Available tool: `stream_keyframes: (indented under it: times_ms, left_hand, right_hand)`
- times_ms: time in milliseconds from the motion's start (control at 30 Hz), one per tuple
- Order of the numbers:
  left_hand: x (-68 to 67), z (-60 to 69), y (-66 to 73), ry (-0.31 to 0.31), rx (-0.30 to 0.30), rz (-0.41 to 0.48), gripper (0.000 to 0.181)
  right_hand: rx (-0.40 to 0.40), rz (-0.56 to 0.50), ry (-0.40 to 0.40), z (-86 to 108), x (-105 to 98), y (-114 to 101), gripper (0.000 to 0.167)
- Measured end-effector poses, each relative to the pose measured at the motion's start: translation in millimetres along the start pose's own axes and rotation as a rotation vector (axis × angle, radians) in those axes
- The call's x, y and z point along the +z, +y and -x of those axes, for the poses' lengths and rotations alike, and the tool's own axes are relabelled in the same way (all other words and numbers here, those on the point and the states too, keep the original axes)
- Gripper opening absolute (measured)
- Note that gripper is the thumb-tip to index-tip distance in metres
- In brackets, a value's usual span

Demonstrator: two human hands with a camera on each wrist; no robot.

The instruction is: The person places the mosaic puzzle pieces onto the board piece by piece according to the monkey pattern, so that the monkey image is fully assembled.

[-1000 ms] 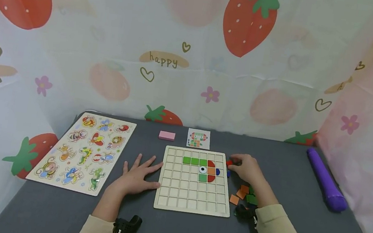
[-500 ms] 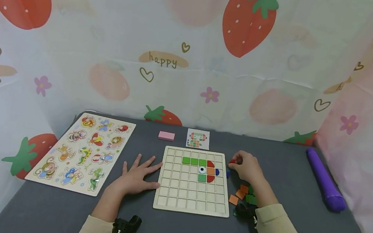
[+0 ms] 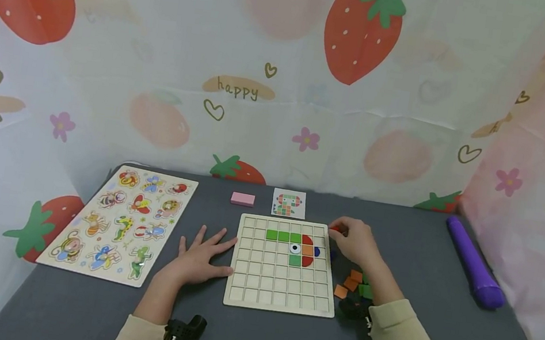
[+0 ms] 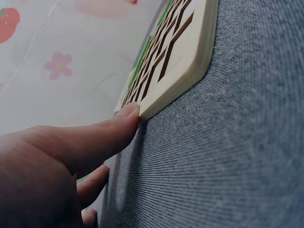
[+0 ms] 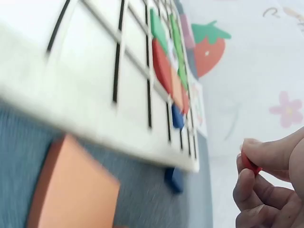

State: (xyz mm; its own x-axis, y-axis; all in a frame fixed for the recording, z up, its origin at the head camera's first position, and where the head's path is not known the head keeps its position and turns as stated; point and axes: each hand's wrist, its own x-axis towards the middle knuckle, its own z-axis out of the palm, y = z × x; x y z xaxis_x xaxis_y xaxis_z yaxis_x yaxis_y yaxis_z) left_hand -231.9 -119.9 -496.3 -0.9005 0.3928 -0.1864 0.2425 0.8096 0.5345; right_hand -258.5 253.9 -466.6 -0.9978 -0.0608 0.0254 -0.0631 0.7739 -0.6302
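Observation:
A pale wooden grid board [image 3: 256,284] lies flat on the dark cloth. Toward its upper right sit green tiles [image 3: 284,236], red rounded pieces [image 3: 307,261], an orange tile [image 3: 308,250], an eye tile [image 3: 295,248] and a blue piece [image 3: 316,251]. Fingers spread, my left hand [image 3: 199,261] rests at the board's left edge; in the left wrist view the thumb touches its side. My right hand [image 3: 355,241] is by the upper right corner, pinching a small red piece [image 5: 250,164] between thumb and fingertips. Its shape is mostly hidden.
Loose orange tiles [image 3: 341,292] and green tiles [image 3: 366,292] lie right of the board, with a blue piece [image 5: 174,179] beside its edge. Behind are a pink block [image 3: 243,199] and a pattern card [image 3: 289,204]. An insect picture board [image 3: 136,206] is left, a purple tube [image 3: 474,262] far right.
My right hand has lifted the red piece from beside the board and moved slightly left, to the upper right corner. The left hand has stayed in place.

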Motion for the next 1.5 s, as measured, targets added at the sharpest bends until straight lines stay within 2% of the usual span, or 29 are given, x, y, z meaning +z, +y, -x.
stream_keyframes:
  times_ms: [167,300,433,600,767,1067,1300,1500]
  left_hand:
    - [0.9,-0.1,-0.7,0.001,0.001,-0.007,0.076]
    - [2.5,-1.2,-1.3,-0.002,-0.003,-0.004,0.076]
    - [3.9,-1.1,-2.1,-0.004,-0.005,0.000,0.076]
    - [4.7,-0.5,-2.6,-0.002,-0.007,-0.002,0.075]
    - [4.3,-0.4,-2.4,-0.007,-0.016,-0.006,0.075]
    - [2.4,-0.4,-3.1,-0.002,-0.019,0.001,0.075]
    - [2.3,-1.6,-2.4,-0.011,-0.019,0.001,0.074]
    - [2.0,-1.5,-2.5,-0.009,-0.016,-0.005,0.075]
  right_hand:
    - [-0.014,-0.069,0.009,-0.3,3,-17,0.014]
    - [-0.045,-0.113,-0.011,-3.0,7,-28,0.021]
    - [-0.119,-0.115,0.004,-7.3,14,-35,0.029]
    - [-0.153,-0.140,0.027,-11.2,23,-49,0.023]
    - [-0.153,-0.190,0.014,-16.6,31,-66,0.016]
    - [-0.151,-0.175,-0.039,-26.3,52,-92,0.007]
    - [-0.119,-0.192,-0.107,-32.2,71,-100,0.008]
    - [-0.078,-0.188,-0.113,-39.4,86,-100,0.008]
